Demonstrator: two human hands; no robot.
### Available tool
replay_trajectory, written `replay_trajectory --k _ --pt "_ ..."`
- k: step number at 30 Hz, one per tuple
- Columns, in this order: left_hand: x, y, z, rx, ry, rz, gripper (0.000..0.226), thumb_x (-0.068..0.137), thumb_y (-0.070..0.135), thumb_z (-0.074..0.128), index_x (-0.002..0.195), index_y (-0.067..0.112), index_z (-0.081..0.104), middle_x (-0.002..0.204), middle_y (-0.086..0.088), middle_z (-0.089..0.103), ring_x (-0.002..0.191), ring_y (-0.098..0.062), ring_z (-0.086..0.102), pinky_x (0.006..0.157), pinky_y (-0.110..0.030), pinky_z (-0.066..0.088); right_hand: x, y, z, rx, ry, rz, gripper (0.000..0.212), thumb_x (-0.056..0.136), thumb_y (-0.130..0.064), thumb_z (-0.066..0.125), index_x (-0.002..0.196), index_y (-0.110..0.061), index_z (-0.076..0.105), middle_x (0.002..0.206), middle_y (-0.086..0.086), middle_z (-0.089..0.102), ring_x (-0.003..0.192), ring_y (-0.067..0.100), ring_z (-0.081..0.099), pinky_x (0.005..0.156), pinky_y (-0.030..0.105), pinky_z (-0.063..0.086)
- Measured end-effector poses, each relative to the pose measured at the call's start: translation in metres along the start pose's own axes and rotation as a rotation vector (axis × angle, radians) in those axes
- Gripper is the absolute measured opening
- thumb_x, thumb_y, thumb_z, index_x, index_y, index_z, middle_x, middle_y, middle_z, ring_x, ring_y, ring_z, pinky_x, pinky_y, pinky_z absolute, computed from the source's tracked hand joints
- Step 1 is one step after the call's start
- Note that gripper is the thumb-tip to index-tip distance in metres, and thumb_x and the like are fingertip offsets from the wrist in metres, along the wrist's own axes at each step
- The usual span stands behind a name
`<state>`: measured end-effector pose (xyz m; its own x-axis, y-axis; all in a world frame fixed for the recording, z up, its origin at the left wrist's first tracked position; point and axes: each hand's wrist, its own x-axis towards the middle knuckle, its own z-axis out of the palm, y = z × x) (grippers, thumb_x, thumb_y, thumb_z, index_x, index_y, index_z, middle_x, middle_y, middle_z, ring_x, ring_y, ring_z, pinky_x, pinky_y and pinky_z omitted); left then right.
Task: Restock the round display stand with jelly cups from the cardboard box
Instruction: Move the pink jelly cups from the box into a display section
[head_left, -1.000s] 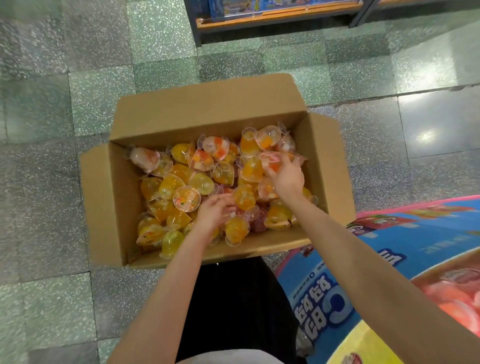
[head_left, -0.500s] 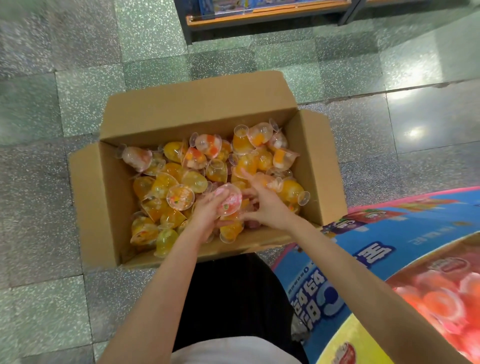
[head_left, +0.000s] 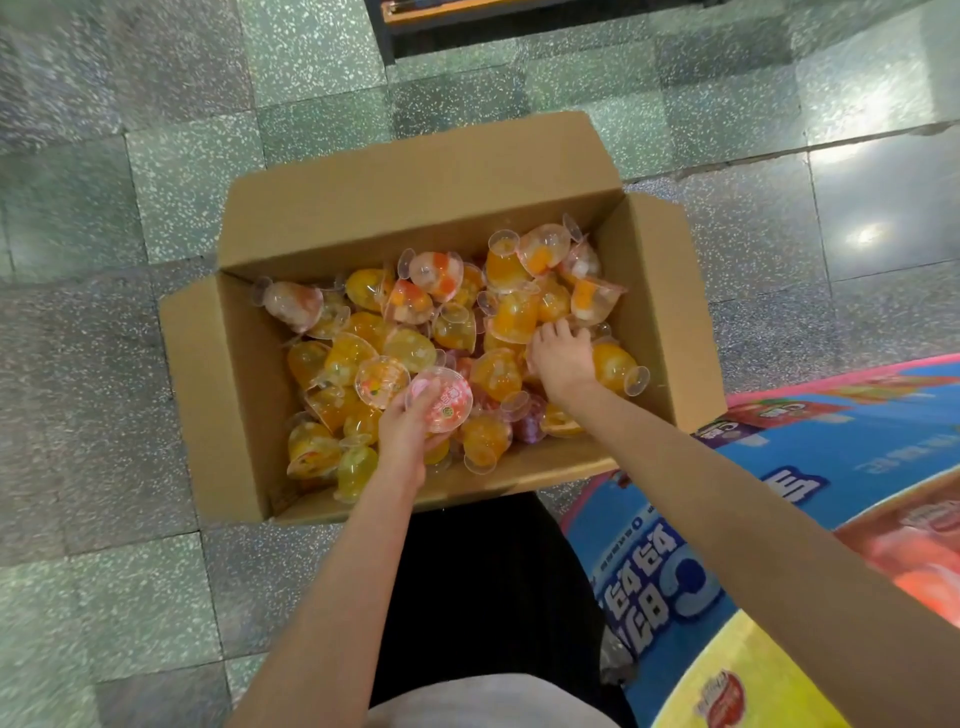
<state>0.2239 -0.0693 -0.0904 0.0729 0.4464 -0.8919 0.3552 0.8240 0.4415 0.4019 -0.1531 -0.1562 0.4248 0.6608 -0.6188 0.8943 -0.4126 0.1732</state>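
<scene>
the left hand (head_left: 402, 441) gripped a pink-lidded jelly cup (head_left: 440, 399) over the heaped cardboard box (head_left: 218, 395) on the floor, the right hand's (head_left: 562, 358) curled fingers dug among cups, beside the round display stand (head_left: 779, 467).

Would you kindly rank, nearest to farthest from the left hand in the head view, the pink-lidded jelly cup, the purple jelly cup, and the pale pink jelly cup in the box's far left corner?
1. Pink-lidded jelly cup: held by the left hand itself.
2. Purple jelly cup: to the right, near the box's front wall.
3. Pale pink jelly cup: far left corner of the cardboard box.
</scene>
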Motion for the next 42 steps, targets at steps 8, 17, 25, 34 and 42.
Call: replay_trajectory --k 8,17,25,34,42 --pt "-0.009 -0.004 -0.007 -0.039 -0.031 0.008 0.017 0.087 0.024 0.068 0.102 0.026 0.058 0.113 -0.005 0.062 0.102 -0.022 0.062 0.081 -0.040 0.057 -0.057 -0.002 0.014 0.691 0.366 0.220 0.059 0.073 -0.028 0.071 0.127 -0.019 0.051 0.117 -0.001 0.065 0.109 0.021 0.057 0.096 0.038 0.024" --pt "-0.038 -0.010 -0.013 -0.063 -0.264 0.048 0.059 0.081 0.018 0.070 0.136 0.012 0.047 0.127 -0.012 0.059 0.113 -0.030 0.060 0.089 -0.047 0.055 -0.158 -0.054 0.006 1.512 0.647 0.527 0.102 0.065 -0.015 0.081 0.147 -0.023 0.021 0.135 0.004 0.048 0.123 0.018 0.051 0.101 0.032 0.045" --pt "-0.090 -0.058 -0.035 0.124 -0.530 0.171 0.052 0.078 0.019 0.076 0.125 0.012 0.054 0.124 -0.013 0.061 0.106 -0.025 0.063 0.078 -0.041 0.056 -0.273 -0.100 0.021 1.384 0.821 0.683 0.084 0.062 -0.026 0.079 0.136 -0.006 0.043 0.123 0.006 0.048 0.118 0.012 0.039 0.098 0.023 0.033" --pt "-0.170 -0.166 -0.046 0.360 -0.731 0.136 0.031 0.084 0.010 0.072 0.111 0.008 0.058 0.120 -0.015 0.063 0.109 -0.029 0.061 0.068 -0.034 0.056 -0.426 -0.167 0.065 1.516 1.006 1.167 0.055 0.055 -0.022 0.078 0.104 -0.026 0.054 0.106 -0.005 0.059 0.092 -0.020 0.050 0.077 0.007 0.042" --pt "-0.246 -0.302 -0.079 0.677 -0.930 0.026 0.024 0.087 0.005 0.066 0.111 0.003 0.061 0.096 -0.011 0.066 0.082 -0.022 0.064 0.055 -0.029 0.056 -0.557 -0.231 0.140 1.505 0.988 1.656 0.080 0.060 -0.038 0.088 0.127 -0.017 0.051 0.118 -0.007 0.058 0.107 0.008 0.055 0.086 0.017 0.038"
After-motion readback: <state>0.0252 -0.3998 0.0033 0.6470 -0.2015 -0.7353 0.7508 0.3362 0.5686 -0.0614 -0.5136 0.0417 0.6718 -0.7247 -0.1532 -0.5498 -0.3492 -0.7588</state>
